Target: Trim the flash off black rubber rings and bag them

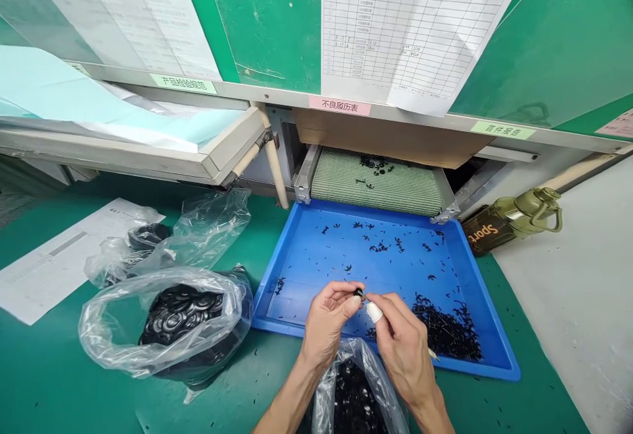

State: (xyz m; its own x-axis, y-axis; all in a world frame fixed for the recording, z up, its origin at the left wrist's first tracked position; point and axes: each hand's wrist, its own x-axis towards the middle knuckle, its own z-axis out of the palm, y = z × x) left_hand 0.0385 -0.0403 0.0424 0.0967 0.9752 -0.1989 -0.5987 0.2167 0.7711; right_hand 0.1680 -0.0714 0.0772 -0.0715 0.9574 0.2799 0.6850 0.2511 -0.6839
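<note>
Over the front edge of the blue tray (pixel 316 276), my left hand (pixel 329 318) pinches a small black round part (pixel 359 293) between thumb and fingers. My right hand (pixel 403 335) is closed around a thin stick-like tool (pixel 434 355), whose tip meets the black part; its exact kind is mostly hidden by the fingers. A white wrap (pixel 374 312) covers my right thumb tip. Just below my hands stands an open clear bag (pixel 324 398) filled with small black parts (pixel 357 401). Black scraps (pixel 448 332) are heaped in the tray's front right corner.
Another open plastic bag (pixel 113 355) with black rings (pixel 185 312) stands at left. Behind it lie a paper sheet (pixel 44 269) and a crumpled bag (pixel 212 226). A mesh conveyor (pixel 336 183) carrying black pieces ends above the tray. A green bottle (pixel 519 216) leans at right.
</note>
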